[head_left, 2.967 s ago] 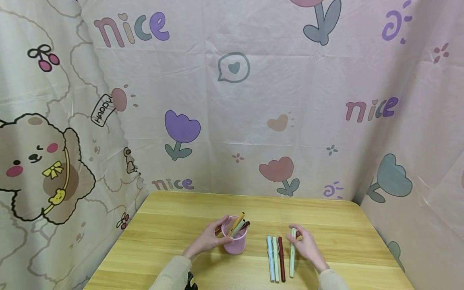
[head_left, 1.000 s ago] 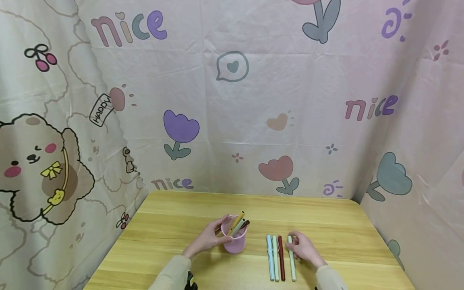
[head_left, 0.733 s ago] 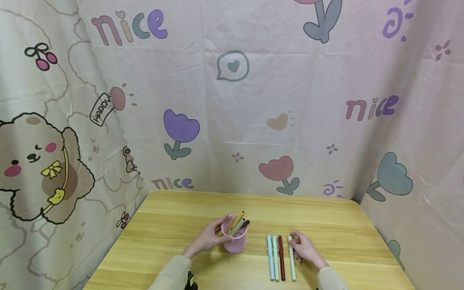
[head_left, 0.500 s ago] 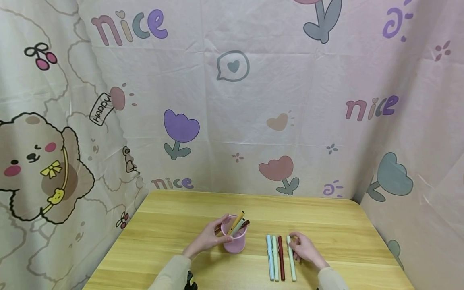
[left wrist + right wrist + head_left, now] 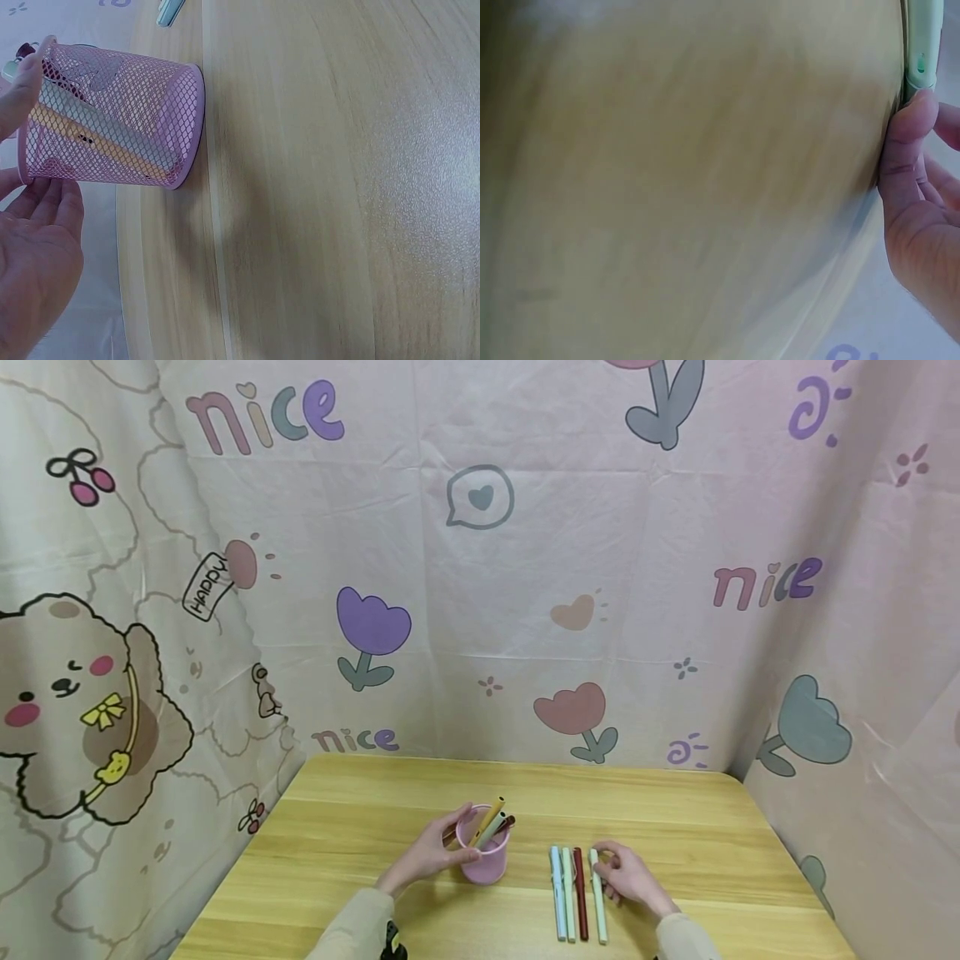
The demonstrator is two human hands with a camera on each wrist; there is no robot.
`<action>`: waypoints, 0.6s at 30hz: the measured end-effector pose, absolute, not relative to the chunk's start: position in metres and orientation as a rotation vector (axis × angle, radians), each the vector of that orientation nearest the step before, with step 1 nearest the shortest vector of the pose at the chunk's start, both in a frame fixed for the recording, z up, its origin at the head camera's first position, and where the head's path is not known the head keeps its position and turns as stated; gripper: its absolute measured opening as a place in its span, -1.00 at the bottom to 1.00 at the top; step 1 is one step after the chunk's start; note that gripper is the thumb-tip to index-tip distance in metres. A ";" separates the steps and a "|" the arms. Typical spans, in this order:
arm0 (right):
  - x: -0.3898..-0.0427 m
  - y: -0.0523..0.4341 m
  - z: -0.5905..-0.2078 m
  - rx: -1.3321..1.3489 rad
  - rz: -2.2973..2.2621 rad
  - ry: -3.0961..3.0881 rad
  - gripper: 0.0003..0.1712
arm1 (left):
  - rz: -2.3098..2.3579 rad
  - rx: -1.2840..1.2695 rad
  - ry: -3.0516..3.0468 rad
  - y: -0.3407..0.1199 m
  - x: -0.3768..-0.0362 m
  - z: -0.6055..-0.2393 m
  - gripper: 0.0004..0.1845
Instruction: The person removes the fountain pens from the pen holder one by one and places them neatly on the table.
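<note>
In the head view my left hand (image 5: 427,857) grips the pink mesh pen cup (image 5: 486,867), thumb at the near rim and fingers behind. The cup stands upright with a yellow pen (image 5: 491,817), a pale green pen and dark red ones leaning in it. The left wrist view shows the mesh cup (image 5: 120,112) between thumb and fingers. My right hand (image 5: 630,874) pinches a light green pen (image 5: 598,906) lying on the table. To its left lie a dark red pen (image 5: 581,897), another light green pen (image 5: 569,897) and a light blue pen (image 5: 558,897), side by side.
The wooden table (image 5: 360,802) has its back edge against a printed curtain (image 5: 480,593). More curtain (image 5: 90,693) hangs along the left side, and also along the right. Bare wood lies between the cup and the row of pens.
My right hand has drawn the light green pen nearer to me and then leftward, closer to the dark red pen. My left hand and the cup have stayed in place.
</note>
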State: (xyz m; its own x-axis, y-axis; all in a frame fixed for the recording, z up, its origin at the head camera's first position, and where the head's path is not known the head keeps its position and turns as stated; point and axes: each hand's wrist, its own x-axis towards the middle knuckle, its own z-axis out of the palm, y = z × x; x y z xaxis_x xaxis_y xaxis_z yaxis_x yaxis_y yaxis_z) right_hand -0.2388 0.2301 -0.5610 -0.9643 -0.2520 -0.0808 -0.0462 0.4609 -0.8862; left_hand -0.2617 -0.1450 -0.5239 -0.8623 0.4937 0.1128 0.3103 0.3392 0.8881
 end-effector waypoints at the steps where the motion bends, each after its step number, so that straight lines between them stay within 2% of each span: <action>1: -0.239 0.230 -0.561 -0.256 -1.513 2.509 -0.45 | 1.544 0.737 2.423 -0.145 -0.262 -0.524 -0.03; 18: -0.237 0.223 -0.559 -0.165 -1.504 2.529 -0.47 | 1.540 0.741 2.431 -0.146 -0.262 -0.526 -0.01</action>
